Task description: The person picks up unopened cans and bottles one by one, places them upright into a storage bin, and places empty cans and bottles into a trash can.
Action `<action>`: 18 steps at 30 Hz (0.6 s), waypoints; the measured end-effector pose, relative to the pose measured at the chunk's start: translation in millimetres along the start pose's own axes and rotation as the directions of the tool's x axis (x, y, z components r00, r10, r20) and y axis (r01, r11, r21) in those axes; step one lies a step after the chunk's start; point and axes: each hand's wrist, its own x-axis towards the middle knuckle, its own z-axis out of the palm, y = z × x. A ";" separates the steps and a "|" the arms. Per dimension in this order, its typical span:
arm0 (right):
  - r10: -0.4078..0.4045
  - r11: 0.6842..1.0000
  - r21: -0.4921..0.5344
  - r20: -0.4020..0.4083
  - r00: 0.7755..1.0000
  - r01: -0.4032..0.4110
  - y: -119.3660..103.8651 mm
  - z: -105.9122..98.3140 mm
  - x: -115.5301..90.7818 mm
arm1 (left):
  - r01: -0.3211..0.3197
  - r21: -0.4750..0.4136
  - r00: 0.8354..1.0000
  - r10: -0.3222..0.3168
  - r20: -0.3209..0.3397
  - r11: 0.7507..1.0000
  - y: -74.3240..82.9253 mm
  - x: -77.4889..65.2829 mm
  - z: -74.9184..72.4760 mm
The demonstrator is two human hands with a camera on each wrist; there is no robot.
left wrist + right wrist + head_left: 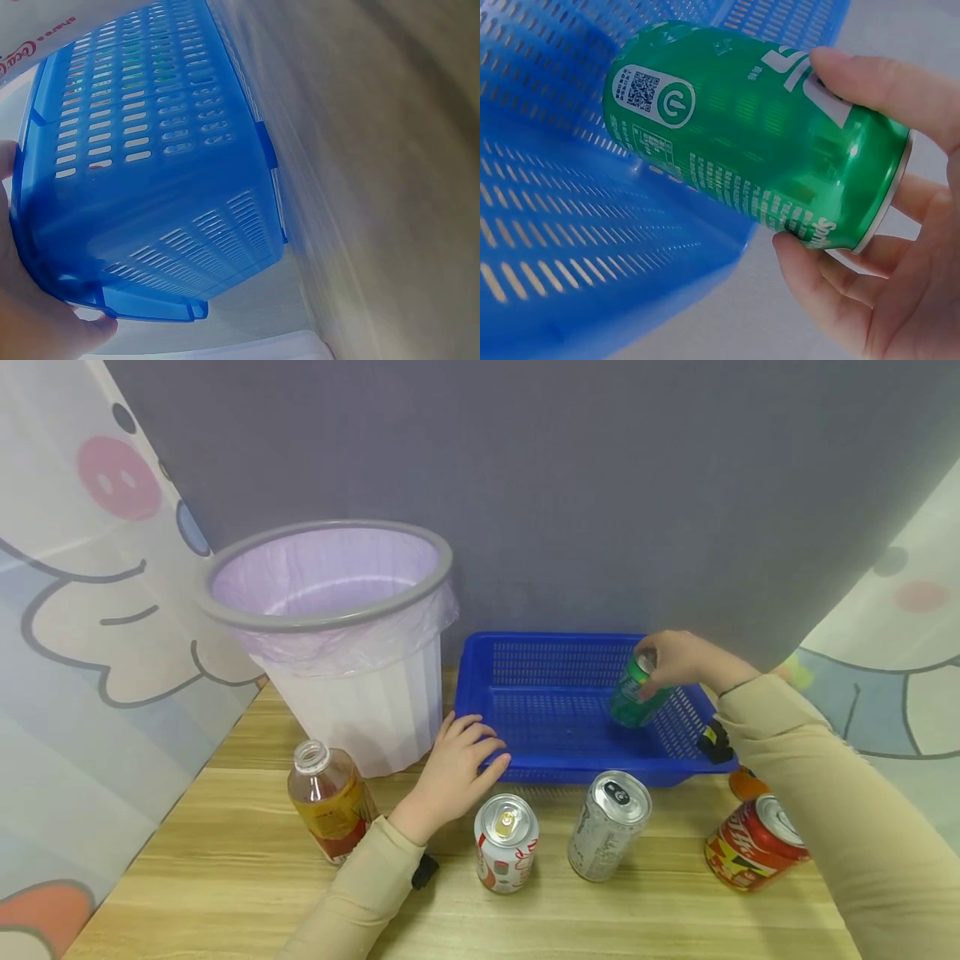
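My right hand (670,664) grips a green Sprite can (632,697) near its top, inside the right end of a blue plastic basket (480,760). In the right wrist view the thumb and fingers hold the Sprite can (727,142) from opposite sides, and it looks tilted beside the slotted basket wall (540,187). My left hand (457,764) holds the basket's front left corner, its fingers bent over the rim. From the left wrist, the thumb and a fingertip show at either side of that basket corner (150,217).
A white-and-red Coca-Cola can (504,852), a silver can (603,835) and a red can (750,847) stand before the basket. An open bottle (330,802) with a yellow-and-red label stands left, near a lined white bin (375,710). A grey panel (562,502) rises behind.
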 end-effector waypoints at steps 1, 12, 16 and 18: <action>0.004 1.000 -0.001 0.006 1.000 -0.004 -0.7 1.0 1.5 | 0.000 0.004 1.000 0.000 0.000 1.000 -0.4 -0.3 -0.3; 0.079 0.994 0.073 0.033 0.996 -0.081 -3.7 11.2 16.2 | 0.003 0.008 1.000 -0.003 -0.001 1.000 -1.1 -1.6 -0.7; 0.098 0.991 0.085 0.029 0.995 -0.100 -6.2 12.6 19.5 | 0.008 0.006 1.000 -0.008 0.001 1.000 -1.3 -0.7 -0.1; 0.101 0.992 0.080 0.018 0.995 -0.102 -7.6 12.5 20.9 | 0.010 0.004 1.000 -0.010 0.002 1.000 -1.5 0.1 -0.2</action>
